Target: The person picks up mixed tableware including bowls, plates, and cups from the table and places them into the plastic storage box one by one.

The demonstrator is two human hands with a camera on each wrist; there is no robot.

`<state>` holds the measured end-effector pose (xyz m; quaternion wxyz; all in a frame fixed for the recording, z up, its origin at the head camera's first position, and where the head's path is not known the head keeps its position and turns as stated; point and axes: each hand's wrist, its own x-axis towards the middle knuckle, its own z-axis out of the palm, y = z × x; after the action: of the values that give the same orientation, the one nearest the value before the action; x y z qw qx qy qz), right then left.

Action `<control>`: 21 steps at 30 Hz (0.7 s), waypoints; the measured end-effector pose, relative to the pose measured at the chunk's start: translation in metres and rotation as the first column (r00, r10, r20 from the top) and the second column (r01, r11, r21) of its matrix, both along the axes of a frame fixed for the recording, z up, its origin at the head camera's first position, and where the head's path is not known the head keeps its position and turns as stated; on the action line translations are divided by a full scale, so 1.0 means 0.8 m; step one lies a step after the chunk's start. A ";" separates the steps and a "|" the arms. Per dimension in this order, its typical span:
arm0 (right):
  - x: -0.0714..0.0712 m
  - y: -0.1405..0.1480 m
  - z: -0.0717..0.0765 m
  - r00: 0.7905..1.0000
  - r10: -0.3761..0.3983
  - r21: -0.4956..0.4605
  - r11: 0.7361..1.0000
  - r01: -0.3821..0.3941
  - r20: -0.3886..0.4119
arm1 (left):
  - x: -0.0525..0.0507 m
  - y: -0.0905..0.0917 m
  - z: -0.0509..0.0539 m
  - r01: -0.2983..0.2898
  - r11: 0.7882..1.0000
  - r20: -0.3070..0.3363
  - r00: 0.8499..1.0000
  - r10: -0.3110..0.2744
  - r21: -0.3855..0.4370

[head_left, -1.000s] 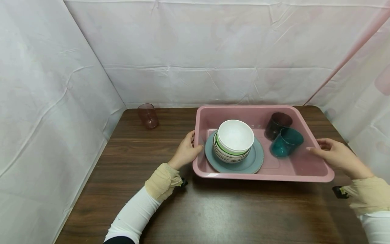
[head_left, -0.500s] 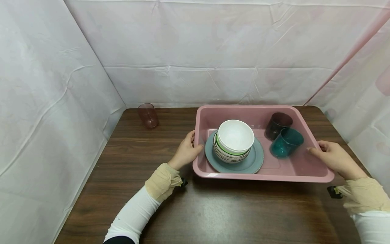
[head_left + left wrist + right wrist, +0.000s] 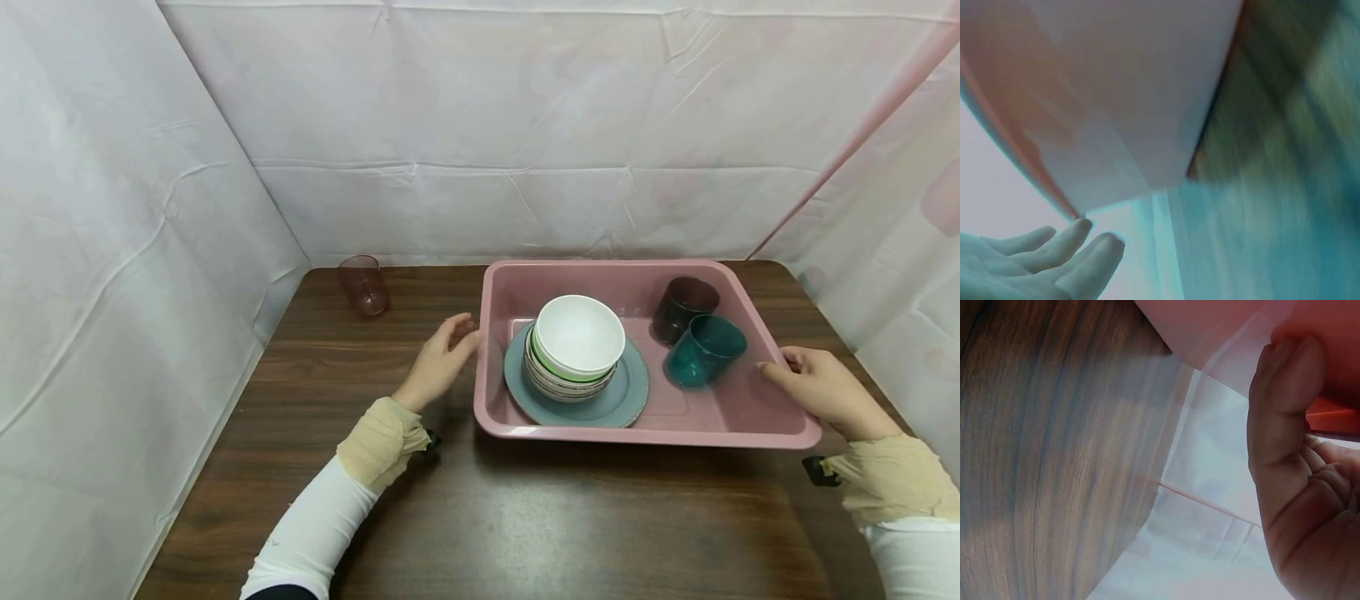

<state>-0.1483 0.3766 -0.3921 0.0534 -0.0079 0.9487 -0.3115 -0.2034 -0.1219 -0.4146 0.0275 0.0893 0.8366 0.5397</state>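
A pink rectangular basin (image 3: pixel 600 435) stands on the table. Inside its left part lies a grey-blue plate (image 3: pixel 633 392) bearing a stack of bowls, a white bowl (image 3: pixel 580 333) on top. A dark cup (image 3: pixel 684 308) and a teal cup (image 3: pixel 705 350) are in the right part. My left hand (image 3: pixel 437 362) is just off the basin's left side, fingers loosely bent and holding nothing; the left wrist view shows the fingers (image 3: pixel 1100 265) below the basin's outer wall. My right hand (image 3: pixel 832 387) grips the basin's right rim, thumb inside and fingers curled under the edge, as the right wrist view shows.
A clear pinkish cup (image 3: pixel 364 286) is at the back left of the brown wooden table (image 3: pixel 540 525). White sheeting (image 3: pixel 480 125) hangs behind the table and along both sides.
My left hand has let go of the basin's left rim and moved a little to the left. The right hand shifted slightly along the right rim, keeping its grip. The basin looks unmoved.
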 end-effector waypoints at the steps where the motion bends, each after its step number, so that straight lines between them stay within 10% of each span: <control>1: 0.000 0.000 -0.001 1.000 0.000 -0.003 1.000 0.000 -0.004 | -0.002 -0.006 0.002 -0.021 1.000 -0.018 1.000 0.021 0.005; 5: 0.000 0.000 0.000 1.000 -0.005 0.006 1.000 0.005 -0.013 | -0.010 -0.032 0.013 -0.115 0.993 -0.144 0.983 0.116 0.010; 12: 0.002 -0.002 0.000 1.000 -0.009 -0.007 1.000 0.009 -0.025 | -0.037 -0.084 0.024 -0.318 0.948 -0.344 0.889 0.301 0.009; 21: 0.003 0.001 0.000 1.000 -0.021 0.002 1.000 0.021 -0.010 | -0.077 -0.140 0.011 -0.463 0.886 -0.250 0.857 0.451 0.010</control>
<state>-0.1462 0.3770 -0.3923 0.0453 0.0005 0.9494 -0.3109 -0.2648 -0.2336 -0.4061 -0.2026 -0.0463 0.8440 0.4944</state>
